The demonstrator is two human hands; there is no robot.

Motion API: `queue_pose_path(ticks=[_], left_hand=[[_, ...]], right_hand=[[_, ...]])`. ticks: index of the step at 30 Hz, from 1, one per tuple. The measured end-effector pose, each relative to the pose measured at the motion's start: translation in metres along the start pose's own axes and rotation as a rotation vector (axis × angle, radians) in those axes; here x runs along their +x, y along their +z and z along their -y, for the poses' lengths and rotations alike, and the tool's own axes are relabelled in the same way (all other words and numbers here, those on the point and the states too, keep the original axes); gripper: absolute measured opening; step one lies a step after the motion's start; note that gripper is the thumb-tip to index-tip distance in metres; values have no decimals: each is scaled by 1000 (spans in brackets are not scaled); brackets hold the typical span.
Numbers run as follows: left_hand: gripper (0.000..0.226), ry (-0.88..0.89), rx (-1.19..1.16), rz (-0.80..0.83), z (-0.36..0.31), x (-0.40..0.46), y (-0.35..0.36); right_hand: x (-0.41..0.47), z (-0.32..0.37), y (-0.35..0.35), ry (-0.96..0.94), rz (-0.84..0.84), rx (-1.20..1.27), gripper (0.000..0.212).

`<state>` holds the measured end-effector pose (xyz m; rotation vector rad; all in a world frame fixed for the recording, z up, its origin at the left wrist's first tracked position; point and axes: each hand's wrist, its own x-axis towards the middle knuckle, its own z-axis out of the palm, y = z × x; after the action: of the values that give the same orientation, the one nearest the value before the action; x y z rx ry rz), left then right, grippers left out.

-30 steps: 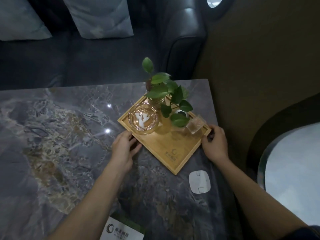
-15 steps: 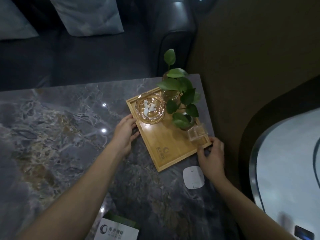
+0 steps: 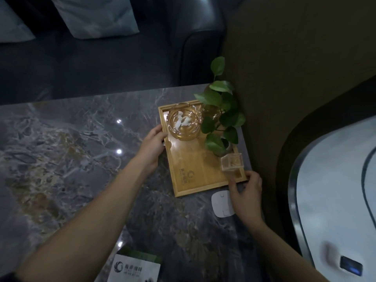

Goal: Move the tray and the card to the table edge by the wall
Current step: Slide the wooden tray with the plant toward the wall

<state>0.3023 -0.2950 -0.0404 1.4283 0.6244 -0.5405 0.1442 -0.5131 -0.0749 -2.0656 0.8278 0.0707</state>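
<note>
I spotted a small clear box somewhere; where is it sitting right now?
The small clear box stands on the wooden tray, in its near right corner by the wall, just below the leafy plant and just above the right hand.

Both your bare hands are out in front, one at each side of the tray (image 3: 200, 171).

Your left hand (image 3: 153, 143) reaches forward on a long, nearly straight forearm, palm down, fingertips (image 3: 160, 130) curled against the tray's left rim. Your right hand (image 3: 247, 192) sits nearer you, wrist bent, with the thumb and fingers pinching the tray's near right corner.
</note>
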Motion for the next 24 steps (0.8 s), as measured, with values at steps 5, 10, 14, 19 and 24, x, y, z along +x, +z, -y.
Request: queue_pose_path(ticks=[5, 10, 14, 19, 24], left_hand=[[46, 29, 26, 28, 1, -2, 8], [46, 29, 2, 40, 8, -5, 12], [44, 28, -51, 42, 12, -8, 14], [55, 54, -4, 18, 26, -16, 13], [58, 236, 290, -60, 53, -35, 6]], right_hand=[[-10, -1, 2, 52, -43, 21, 35], [-14, 0, 2, 63, -65, 36, 33], [-14, 0, 4, 74, -72, 29, 32], [-14, -1, 4, 80, -69, 1, 34], [-14, -2, 4, 73, -67, -1, 36]])
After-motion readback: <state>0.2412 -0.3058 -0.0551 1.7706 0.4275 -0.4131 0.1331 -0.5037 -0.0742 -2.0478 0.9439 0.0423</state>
